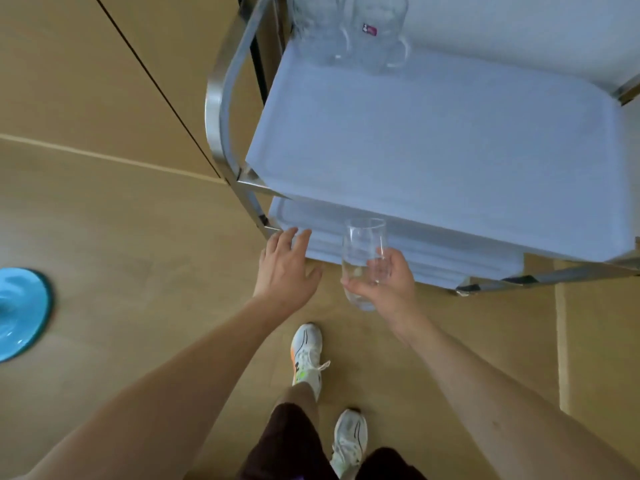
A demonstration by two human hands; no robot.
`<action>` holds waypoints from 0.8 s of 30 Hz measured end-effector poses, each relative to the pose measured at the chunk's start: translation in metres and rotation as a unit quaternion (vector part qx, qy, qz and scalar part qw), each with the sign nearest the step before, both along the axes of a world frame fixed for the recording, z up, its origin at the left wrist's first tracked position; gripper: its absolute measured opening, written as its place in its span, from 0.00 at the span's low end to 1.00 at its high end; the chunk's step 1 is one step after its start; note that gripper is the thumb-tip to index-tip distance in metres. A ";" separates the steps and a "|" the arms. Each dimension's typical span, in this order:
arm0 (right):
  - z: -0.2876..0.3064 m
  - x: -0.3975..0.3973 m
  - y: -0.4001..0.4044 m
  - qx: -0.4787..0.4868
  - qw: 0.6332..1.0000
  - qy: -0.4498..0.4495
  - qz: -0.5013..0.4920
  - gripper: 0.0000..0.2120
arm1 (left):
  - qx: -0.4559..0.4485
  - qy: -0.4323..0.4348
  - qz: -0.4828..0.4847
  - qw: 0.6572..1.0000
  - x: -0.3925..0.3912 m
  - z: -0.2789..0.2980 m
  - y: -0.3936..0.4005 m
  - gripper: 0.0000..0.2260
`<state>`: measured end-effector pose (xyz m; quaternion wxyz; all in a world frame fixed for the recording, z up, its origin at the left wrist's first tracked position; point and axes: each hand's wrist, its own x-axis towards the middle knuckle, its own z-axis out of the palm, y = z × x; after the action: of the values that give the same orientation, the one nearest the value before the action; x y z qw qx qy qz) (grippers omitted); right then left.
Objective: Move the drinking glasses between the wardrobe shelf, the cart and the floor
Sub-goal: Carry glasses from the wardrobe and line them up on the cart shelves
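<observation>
Beside the cart (450,140), the right hand (384,282) grips a tumbler (362,261) low down; it could tip. The left hand (287,268) is spread, empty.

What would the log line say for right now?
right hand: holds clear glass | left hand: open, by cart's lower tray | top tray: two glass mugs

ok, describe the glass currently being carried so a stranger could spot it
Find the steel cart with pale blue trays. In front of its lower tray, the right hand holds a tall, plain tumbler. Unlike the handled glass mugs at the top tray's far corner, it has no handle or sticker.
</observation>
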<state>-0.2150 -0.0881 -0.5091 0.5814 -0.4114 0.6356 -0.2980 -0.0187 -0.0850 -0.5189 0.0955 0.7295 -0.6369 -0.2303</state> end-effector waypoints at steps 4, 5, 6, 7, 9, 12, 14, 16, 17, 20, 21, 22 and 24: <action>-0.054 -0.011 -0.001 -0.005 1.000 0.001 0.012 0.38 | -0.014 -0.008 -0.010 1.000 -0.010 -0.051 0.003 0.31; -0.068 -0.013 -0.005 -0.011 1.000 0.005 0.014 0.39 | -0.020 -0.010 -0.011 1.000 -0.012 -0.065 0.000 0.31; -0.081 -0.014 -0.010 -0.018 1.000 0.009 0.013 0.39 | -0.027 -0.014 -0.013 0.999 -0.014 -0.077 -0.004 0.31; -0.092 -0.014 -0.016 -0.026 1.000 0.014 0.010 0.40 | -0.034 -0.019 -0.016 0.999 -0.015 -0.088 -0.008 0.31; -0.116 -0.015 -0.027 -0.046 0.999 0.024 -0.001 0.40 | -0.049 -0.028 -0.026 0.998 -0.018 -0.113 -0.019 0.31; -0.147 -0.018 -0.047 -0.081 0.996 0.033 -0.001 0.40 | -0.066 -0.036 -0.032 0.997 -0.020 -0.145 -0.039 0.32; -0.164 -0.019 -0.063 -0.108 0.994 0.031 -0.001 0.38 | -0.083 -0.044 -0.034 0.995 -0.021 -0.165 -0.053 0.32; -0.178 -0.019 -0.080 -0.136 0.990 0.028 -0.006 0.36 | -0.105 -0.054 -0.044 0.992 -0.021 -0.180 -0.068 0.31; -0.182 -0.018 -0.087 -0.147 0.989 0.028 -0.006 0.37 | -0.114 -0.058 -0.046 0.991 -0.020 -0.186 -0.075 0.31; -0.200 -0.016 -0.112 -0.197 0.980 0.028 -0.005 0.38 | -0.151 -0.070 -0.048 0.985 -0.018 -0.205 -0.099 0.30; -0.205 -0.015 -0.121 -0.214 0.976 0.032 -0.005 0.39 | -0.162 -0.071 -0.048 0.983 -0.018 -0.211 -0.108 0.29; -0.208 -0.015 -0.128 -0.229 0.973 0.036 -0.005 0.39 | -0.171 -0.072 -0.048 0.981 -0.018 -0.216 -0.115 0.29; -0.219 -0.014 -0.140 -0.256 0.966 0.043 -0.018 0.40 | -0.184 -0.079 -0.055 0.978 -0.019 -0.229 -0.127 0.29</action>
<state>-0.2292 -0.2285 -0.7279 0.4236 -0.5474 0.5696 -0.4432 -0.0378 -0.2121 -0.7481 0.1646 0.6790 -0.7133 -0.0551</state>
